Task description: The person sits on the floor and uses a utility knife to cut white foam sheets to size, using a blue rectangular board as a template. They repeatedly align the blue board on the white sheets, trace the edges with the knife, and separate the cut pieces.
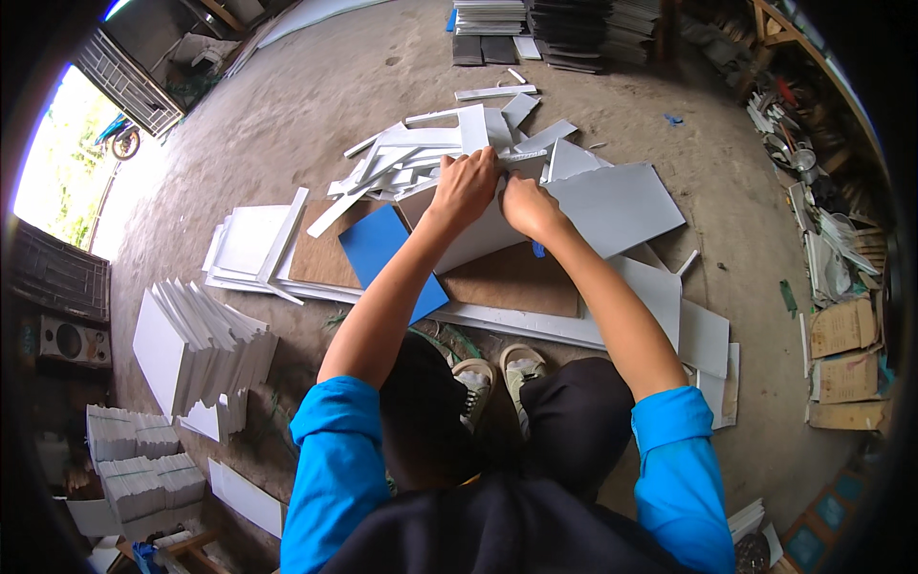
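A white board (481,232) stands tilted up in front of me, over a brown board (512,279). My left hand (467,186) is closed on its upper far edge. Close beside it, my right hand (532,205) is closed at the same edge, its fingertips partly hidden. A small blue piece (538,250) shows below the right wrist. To the left, partly behind my left forearm, lies a blue panel (378,247). A larger white sheet (617,206) rests to the right of my right hand.
White strips and offcuts (402,153) pile up beyond my hands. Stacks of white boards (196,344) stand at the left, with more stacks (569,29) at the far end. Cardboard (843,354) and scrap line the right side. My shoes (521,373) are close to the boards.
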Motion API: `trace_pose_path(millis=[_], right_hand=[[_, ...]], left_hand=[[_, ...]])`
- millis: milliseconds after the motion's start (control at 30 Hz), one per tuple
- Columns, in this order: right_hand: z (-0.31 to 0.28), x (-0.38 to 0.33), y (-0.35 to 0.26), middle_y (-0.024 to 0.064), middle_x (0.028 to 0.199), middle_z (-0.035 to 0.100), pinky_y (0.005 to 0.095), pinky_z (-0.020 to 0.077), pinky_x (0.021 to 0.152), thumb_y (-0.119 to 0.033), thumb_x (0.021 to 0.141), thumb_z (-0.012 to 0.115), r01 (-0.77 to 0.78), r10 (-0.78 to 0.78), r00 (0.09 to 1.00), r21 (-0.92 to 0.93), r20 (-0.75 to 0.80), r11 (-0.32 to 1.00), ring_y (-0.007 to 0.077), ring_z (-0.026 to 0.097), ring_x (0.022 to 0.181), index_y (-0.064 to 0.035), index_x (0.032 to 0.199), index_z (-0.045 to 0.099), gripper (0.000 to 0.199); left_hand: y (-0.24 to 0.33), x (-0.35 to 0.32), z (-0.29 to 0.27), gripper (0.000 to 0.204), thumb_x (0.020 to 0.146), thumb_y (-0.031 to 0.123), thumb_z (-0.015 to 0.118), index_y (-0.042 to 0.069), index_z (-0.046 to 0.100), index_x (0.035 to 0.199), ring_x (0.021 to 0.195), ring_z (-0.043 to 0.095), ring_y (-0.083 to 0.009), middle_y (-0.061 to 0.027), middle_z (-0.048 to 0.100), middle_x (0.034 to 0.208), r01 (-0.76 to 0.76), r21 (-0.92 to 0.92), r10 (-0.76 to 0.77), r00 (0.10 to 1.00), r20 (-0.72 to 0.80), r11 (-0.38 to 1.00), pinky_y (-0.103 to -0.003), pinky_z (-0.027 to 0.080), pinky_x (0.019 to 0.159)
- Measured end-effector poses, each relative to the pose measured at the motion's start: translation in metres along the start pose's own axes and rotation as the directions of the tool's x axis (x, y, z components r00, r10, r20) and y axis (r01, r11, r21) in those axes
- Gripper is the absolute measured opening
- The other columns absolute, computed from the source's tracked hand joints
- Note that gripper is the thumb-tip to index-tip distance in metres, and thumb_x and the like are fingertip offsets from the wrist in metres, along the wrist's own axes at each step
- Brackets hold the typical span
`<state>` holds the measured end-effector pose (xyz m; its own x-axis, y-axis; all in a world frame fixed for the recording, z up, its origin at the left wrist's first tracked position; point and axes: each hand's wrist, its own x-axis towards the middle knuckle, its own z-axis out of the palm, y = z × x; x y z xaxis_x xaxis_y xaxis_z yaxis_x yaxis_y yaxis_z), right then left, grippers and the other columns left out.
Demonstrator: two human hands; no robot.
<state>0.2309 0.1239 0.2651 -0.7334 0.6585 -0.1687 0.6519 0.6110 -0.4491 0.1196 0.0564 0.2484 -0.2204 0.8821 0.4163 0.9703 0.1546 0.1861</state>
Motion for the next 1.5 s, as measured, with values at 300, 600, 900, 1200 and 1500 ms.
trace_pose_path(millis=[300,600,900,1200,1500], right_hand=[[0.0,-0.005,0.0,0.0281,0.099,0.057,0.0476,0.0429,0.083,-0.018,0.084,0.039,0.035,-0.036,0.999,-0.023,-0.04,0.999,0.0423,0.055,0.095,0.0036,0.108,0.045,0.033],[0.005,0.003,0.001,0.0256,0.089,0.06,0.0482,0.0448,0.078,-0.016,0.084,0.039,0.077,-0.09,0.99,-0.116,-0.109,0.99,0.0414,0.057,0.089,0.0023,0.097,0.052,0.026],[-0.006,-0.009,-0.005,0.0274,0.091,0.059,0.0486,0.0443,0.08,-0.011,0.083,0.039,0.06,-0.063,0.998,-0.169,-0.012,0.984,0.0419,0.057,0.09,0.0037,0.091,0.057,0.025],[0.007,0.006,0.001,0.0261,0.102,0.056,0.0467,0.043,0.084,-0.013,0.085,0.035,-0.017,0.016,1.0,-0.097,-0.002,0.995,0.0405,0.054,0.098,0.0026,0.107,0.048,0.03],[0.02,0.017,0.011,0.0242,0.103,0.057,0.0456,0.0434,0.084,-0.014,0.085,0.034,0.028,-0.029,0.999,-0.049,-0.026,0.998,0.0397,0.054,0.098,0.0015,0.107,0.048,0.03]], left_hand=[[-0.004,0.008,0.001,0.023,0.08,0.032,0.057,0.012,0.059,0.091,0.071,0.061,-0.0279,-0.0054,0.059,0.089,0.036,-0.222,-0.061,0.993,-0.105,0.974,-0.038,0.049,0.059],[0.001,0.011,0.001,0.027,0.077,0.036,0.06,0.012,0.062,0.089,0.074,0.061,-0.0274,-0.0043,0.06,0.091,0.157,-0.244,-0.178,0.982,-0.067,0.957,-0.039,0.047,0.063],[0.001,0.013,0.004,0.025,0.079,0.033,0.058,0.009,0.057,0.086,0.07,0.061,-0.029,-0.0063,0.059,0.086,0.142,-0.164,-0.161,0.981,-0.111,0.976,-0.039,0.048,0.059],[-0.001,0.012,0.0,0.028,0.081,0.032,0.055,0.006,0.06,0.089,0.077,0.059,-0.0322,-0.0093,0.058,0.094,0.152,-0.223,-0.158,0.987,-0.009,0.963,-0.041,0.046,0.066],[-0.004,0.017,-0.001,0.026,0.08,0.031,0.057,0.006,0.061,0.087,0.078,0.059,-0.0322,-0.0108,0.059,0.089,0.125,-0.272,-0.136,0.99,-0.022,0.954,-0.041,0.046,0.067]])
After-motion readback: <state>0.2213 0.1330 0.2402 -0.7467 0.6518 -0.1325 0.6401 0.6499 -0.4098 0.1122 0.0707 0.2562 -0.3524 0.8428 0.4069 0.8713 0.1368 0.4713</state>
